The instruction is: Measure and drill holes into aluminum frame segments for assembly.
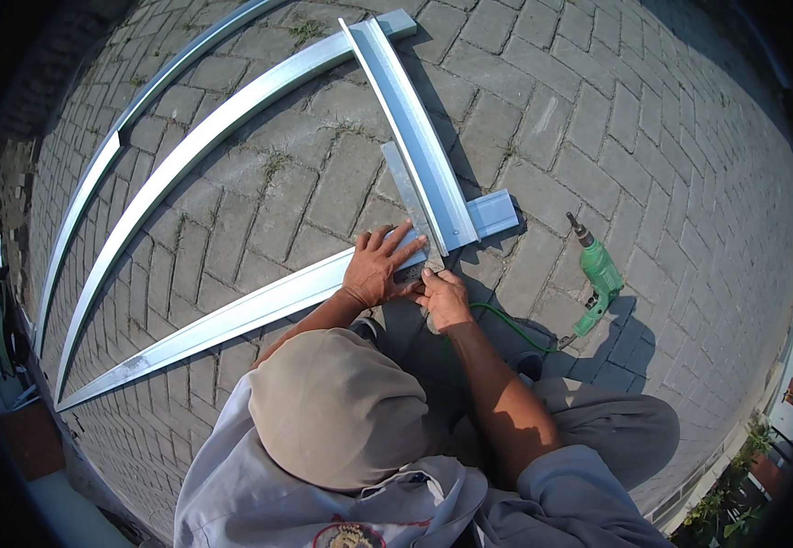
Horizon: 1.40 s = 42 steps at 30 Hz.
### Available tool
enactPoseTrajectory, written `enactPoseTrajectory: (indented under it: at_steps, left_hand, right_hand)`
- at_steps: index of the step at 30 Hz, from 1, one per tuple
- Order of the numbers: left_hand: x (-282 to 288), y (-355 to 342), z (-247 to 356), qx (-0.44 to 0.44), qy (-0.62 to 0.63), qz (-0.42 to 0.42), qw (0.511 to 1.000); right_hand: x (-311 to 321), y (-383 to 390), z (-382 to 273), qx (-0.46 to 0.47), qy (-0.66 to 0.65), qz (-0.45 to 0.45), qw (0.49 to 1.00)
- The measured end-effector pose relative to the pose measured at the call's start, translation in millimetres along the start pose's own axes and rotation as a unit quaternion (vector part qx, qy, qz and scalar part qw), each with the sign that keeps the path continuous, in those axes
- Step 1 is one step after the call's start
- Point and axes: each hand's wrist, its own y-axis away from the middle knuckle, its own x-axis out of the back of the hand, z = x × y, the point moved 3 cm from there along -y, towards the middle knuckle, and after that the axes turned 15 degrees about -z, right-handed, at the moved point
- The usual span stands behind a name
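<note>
My left hand (pixel 378 271) lies with fingers spread over the right end of a long silver metal channel (pixel 259 294). Beside it, my right hand (pixel 443 298) is closed at the lower end of a flat grey metal square (pixel 400 179), whose blade crosses the channel's end and points away from me. The fingers and my left hand partly hide the square's near end. Just beyond, a shorter channel (pixel 413 135) lies slantwise across the ends of two other metal lengths. A green power drill (pixel 601 272) lies on the paving to the right of my hands.
Grey brick paving (pixel 542 119) stretches around me. Two more long silver lengths, one nearer (pixel 145 199) and one farther (pixel 95 183), run along the left. A green cord (pixel 512 334) trails from the drill toward my legs. My bent knees flank my forearms.
</note>
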Motion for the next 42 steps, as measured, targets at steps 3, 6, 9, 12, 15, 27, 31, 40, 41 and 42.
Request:
enactPoseTrajectory:
  at_steps: [3,6,9,12,15,27,31,40,41,42]
  left_hand:
    - [0,0,0,-0.005,0.002,0.004,1.000]
    - [0,-6,3,-0.017,0.009,0.013,1.000]
    - [-2,-2,-2,-0.010,0.015,0.008,1.000]
    - [-1,-1,-3,-0.007,0.023,0.003,1.000]
    - [0,0,-2,-0.003,0.021,0.007,1.000]
    - [0,-4,2,-0.005,0.030,0.018,0.999]
    - [2,0,-1,-0.003,0.033,0.022,0.999]
    - [0,-5,4,-0.007,0.040,0.017,0.999]
    - [0,-4,3,-0.004,0.037,0.014,0.999]
    - [1,-3,2,-0.003,0.036,0.015,0.999]
  right_hand:
    - [9,-2,6,-0.004,-0.027,0.036,0.999]
    - [25,-6,8,-0.003,-0.029,-0.001,1.000]
    - [15,-5,8,-0.007,-0.002,0.019,1.000]
    - [3,-3,4,0.005,-0.006,0.024,1.000]
    - [0,-3,4,0.000,-0.004,0.033,0.999]
    - [12,-4,4,-0.010,0.005,0.030,0.999]
    - [-5,-3,-1,-0.016,0.002,0.038,0.999]
    - [18,-4,6,-0.012,0.027,0.045,0.999]
    - [14,-3,4,-0.017,0.030,0.050,0.998]
    - [9,-2,2,-0.021,0.032,0.056,0.998]
